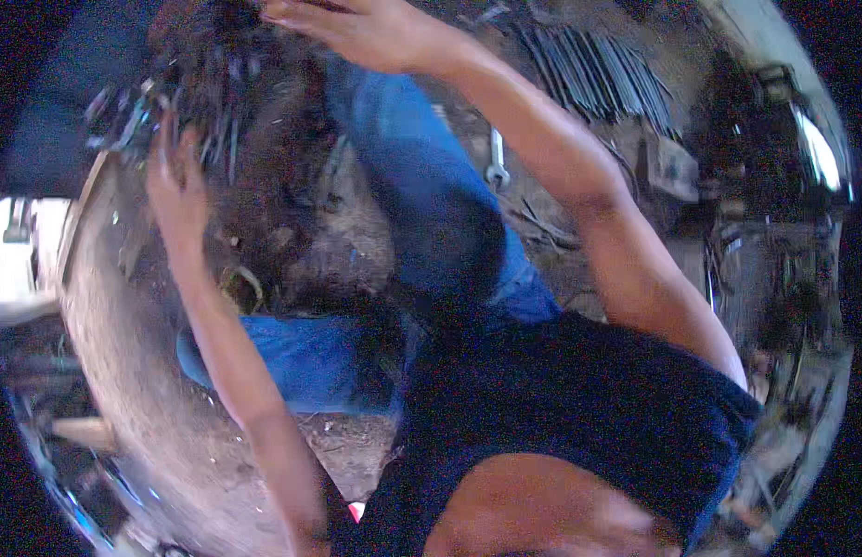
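Nearest to me is the worker's dark cloth top (pixel 579 399), soft and matt, and beyond it the legs in faded blue denim trousers (pixel 282 360), creased, one knee bent out to each side. Bare, dusty brown earth floor (pixel 333 455), gritty and flecked with pale bits, shows between and around them. A thin, pale curved loop (pixel 250 286) lies near the left forearm; I can't make out its material.

Past the right leg lies a grey metal open-ended wrench (pixel 497 165), its far part hidden by the right arm. Farther right sits a grey, squarish block (pixel 670 169), just below a row of long, thin, dark strips (pixel 593 74) packed side by side.

At the far upper left, a jumbled cluster of shiny, dark metal-looking parts (pixel 134 116) smears with blur. The left hand (pixel 178 181) reaches to its edge, fingers extended; whether they grip anything, I cannot tell. The right hand (pixel 356 32) stretches over toward the same dark area, its fingers fairly straight, but the upper edge crops it and its underside is hidden, so its hold is also unclear.
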Demonstrator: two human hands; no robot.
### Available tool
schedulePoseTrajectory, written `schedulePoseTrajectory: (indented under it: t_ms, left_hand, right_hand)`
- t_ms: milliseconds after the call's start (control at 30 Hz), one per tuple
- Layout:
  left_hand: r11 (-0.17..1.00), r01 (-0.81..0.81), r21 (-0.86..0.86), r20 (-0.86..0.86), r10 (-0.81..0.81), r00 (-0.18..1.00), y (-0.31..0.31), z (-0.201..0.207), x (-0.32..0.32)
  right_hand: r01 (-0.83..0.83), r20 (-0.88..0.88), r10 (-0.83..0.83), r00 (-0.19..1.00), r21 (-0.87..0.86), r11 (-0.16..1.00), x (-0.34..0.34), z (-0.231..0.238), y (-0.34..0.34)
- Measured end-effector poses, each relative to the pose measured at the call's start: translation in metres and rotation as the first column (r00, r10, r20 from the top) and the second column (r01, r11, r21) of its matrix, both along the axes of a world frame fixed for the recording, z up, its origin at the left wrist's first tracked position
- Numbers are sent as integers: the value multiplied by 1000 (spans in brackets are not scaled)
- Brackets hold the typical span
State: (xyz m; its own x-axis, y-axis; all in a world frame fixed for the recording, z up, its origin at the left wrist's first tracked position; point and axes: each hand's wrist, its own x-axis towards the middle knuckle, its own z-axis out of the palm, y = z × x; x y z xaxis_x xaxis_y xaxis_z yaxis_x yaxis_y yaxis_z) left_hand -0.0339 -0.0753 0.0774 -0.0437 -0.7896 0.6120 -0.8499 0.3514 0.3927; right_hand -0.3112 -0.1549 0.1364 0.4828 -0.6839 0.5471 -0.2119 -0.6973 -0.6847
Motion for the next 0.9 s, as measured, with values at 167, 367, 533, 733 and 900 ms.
schedulePoseTrajectory:
  t_ms: [167,367,533,733,900]
  left_hand:
    - [938,337,-76,87,-331,940,-18,40,-156]
    - [783,621,4,108,-618,779,-15,13,-316]
    - [625,771,124,78,-781,620,4,-35,-424]
    - [446,809,382,31,-881,471,42,-102,-500]
    - [404,785,470,8,-891,454,65,-174,-496]
  right_hand:
    - [194,-106,-175,979,209,958,-151,19,58]
    - [583,-129,-584,801,391,712,-268,-27,141]
    - [664,108,-788,606,476,576,-381,-120,195]
    - [813,-165,-924,346,544,207,-456,-207,243]
    - [907,-434,-884,173,421,-29,-463,-328,261]
